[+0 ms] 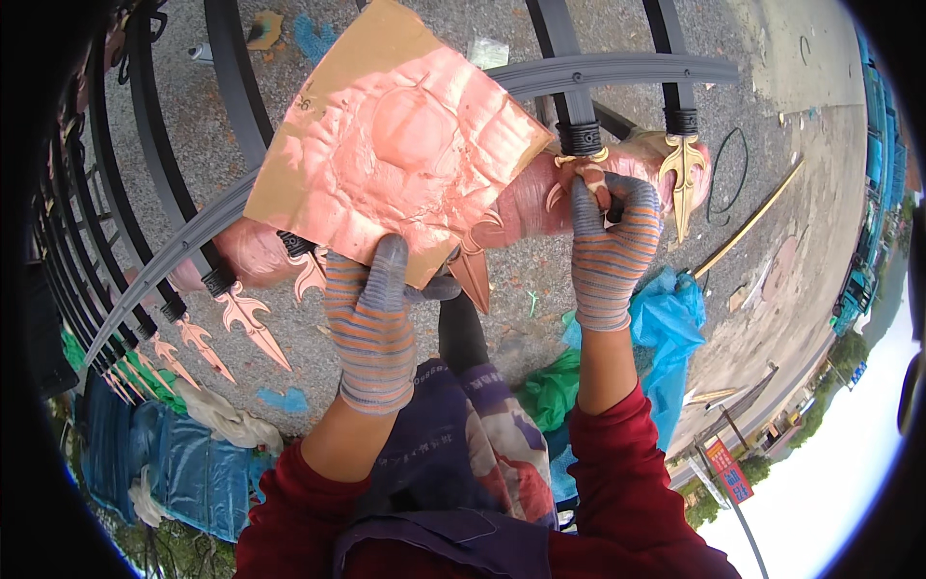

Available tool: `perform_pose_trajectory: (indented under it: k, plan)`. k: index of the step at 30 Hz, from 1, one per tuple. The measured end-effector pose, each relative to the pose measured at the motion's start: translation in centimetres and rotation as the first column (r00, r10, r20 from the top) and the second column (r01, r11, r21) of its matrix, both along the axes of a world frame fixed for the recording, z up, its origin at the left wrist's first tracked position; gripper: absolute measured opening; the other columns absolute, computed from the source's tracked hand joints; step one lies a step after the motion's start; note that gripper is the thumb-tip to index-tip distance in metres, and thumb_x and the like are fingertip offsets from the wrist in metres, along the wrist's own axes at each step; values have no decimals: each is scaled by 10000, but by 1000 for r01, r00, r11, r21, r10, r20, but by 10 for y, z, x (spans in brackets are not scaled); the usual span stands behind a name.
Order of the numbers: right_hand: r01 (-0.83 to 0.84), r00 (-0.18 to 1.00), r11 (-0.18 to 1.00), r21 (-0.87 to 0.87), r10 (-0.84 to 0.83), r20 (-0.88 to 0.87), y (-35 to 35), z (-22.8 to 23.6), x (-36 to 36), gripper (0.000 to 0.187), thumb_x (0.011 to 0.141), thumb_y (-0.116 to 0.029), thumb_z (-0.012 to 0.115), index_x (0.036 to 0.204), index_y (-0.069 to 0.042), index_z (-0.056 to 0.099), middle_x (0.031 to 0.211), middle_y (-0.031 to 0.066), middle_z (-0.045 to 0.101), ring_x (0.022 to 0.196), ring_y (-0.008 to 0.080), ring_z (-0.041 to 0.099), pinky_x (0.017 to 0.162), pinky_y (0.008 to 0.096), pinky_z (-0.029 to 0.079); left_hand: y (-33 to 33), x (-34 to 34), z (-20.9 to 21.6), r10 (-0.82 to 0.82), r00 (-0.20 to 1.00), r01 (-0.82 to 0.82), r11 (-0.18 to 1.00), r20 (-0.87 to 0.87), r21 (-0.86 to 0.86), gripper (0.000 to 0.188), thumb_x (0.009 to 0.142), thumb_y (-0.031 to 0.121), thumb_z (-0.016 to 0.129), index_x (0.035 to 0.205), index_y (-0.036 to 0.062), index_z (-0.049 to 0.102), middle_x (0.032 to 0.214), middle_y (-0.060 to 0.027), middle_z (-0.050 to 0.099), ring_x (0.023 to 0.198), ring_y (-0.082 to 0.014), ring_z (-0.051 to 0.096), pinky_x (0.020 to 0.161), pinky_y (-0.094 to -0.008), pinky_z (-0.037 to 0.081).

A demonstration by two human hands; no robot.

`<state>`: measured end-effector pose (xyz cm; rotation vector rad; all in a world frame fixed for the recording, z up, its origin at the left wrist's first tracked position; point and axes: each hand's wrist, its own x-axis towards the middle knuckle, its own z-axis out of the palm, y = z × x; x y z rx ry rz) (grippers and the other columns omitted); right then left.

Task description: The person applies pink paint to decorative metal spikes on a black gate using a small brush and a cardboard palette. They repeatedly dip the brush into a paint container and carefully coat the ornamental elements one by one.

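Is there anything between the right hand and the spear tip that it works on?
Nothing visible: the right hand already closes its gloved fingers on the spear tip. The cardboard shield stays left of it.

ground: grey gravel (pixel 617 251) | blue tarp (pixel 193 463) lower left | road (pixel 820 212) at right | daylight

Flat, bright daylight, barely a shadow on the gravel. The sky burns out white at five o'clock. Heavy fisheye bend curves the black metal fence rail (pixel 617 69), black vignette around the rim, centre sharp, edges smeared.
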<state>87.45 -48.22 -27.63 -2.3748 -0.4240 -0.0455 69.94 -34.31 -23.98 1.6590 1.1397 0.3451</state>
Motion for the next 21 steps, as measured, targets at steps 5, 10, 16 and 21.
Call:
perform_pose_trajectory:
  k: [5, 10, 16, 21]
  plan:
    - [-74, 997, 996, 41, 75, -7, 3, 1, -4, 226, 719, -96, 786, 866, -47, 622, 727, 83, 563, 639, 219, 547, 596, 339, 442, 4, 23, 17, 208, 975, -167, 921, 83, -353, 305, 873, 95, 670, 1126, -34, 556, 1042, -126, 667, 844, -166, 660, 695, -263, 555]
    - [68, 997, 997, -26, -69, -18, -20, 3, 19, 237, 738, -93, 778, 904, -28, 623, 748, 85, 575, 646, 222, 538, 600, 332, 444, -2, 17, 9, 169, 982, -141, 953, 82, -269, 312, 880, 71, 654, 1148, -37, 538, 1054, -119, 654, 840, -159, 656, 675, -239, 566]
    - [-120, 991, 987, -112, 125, 41, -17, 10, 36, 234, 726, -147, 778, 909, -55, 664, 751, 84, 611, 717, 255, 579, 680, 372, 468, -3, 24, 11, 274, 951, -181, 867, 142, -465, 380, 882, 101, 660, 1184, -68, 503, 1071, -122, 643, 814, -156, 652, 653, -271, 568]
    - [-193, 981, 979, -67, 194, 18, -22, 20, 37, 197, 746, -121, 760, 913, -66, 670, 756, 86, 623, 711, 252, 580, 664, 374, 469, 0, -17, -52, -144, 979, 137, 989, 144, 60, 418, 879, 207, 700, 1140, -72, 531, 1004, -124, 677, 789, -148, 667, 666, -290, 562]
